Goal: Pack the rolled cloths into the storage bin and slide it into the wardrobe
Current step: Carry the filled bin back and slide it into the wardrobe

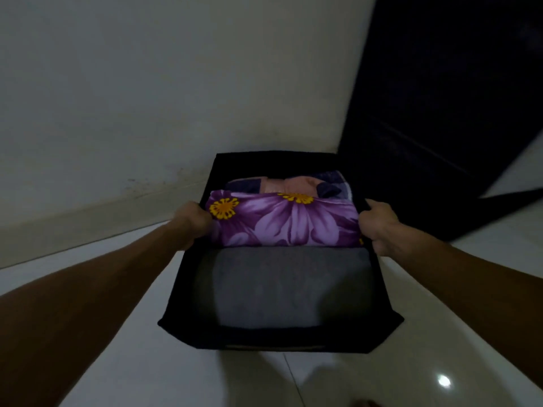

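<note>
1. Both forearms reach forward from the near corners, almost straight, converging on a black bin (280, 337) in the middle of the scene.
2. The left hand (192, 221) is curled over the bin's left wall, fingers tucked inside against the purple cloth (283, 221); it is clamped on the bin.
3. The right hand (379, 227) grips the right wall the same way, thumb lying along the rim, fingers mostly hidden inside.
4. The hands sit well apart, one on each side wall, level with the purple cloth.
5. The bin is over the white floor (117, 348); whether it rests there or is lifted cannot be told.
6. Three rolled cloths fill the bin: a grey one (286, 289) nearest, the purple flowered one in the middle, a pink and dark one (286, 183) farthest.
7. The dark wardrobe (440, 113) stands far right, beside the pale wall (147, 98), apart from the bin.
</note>
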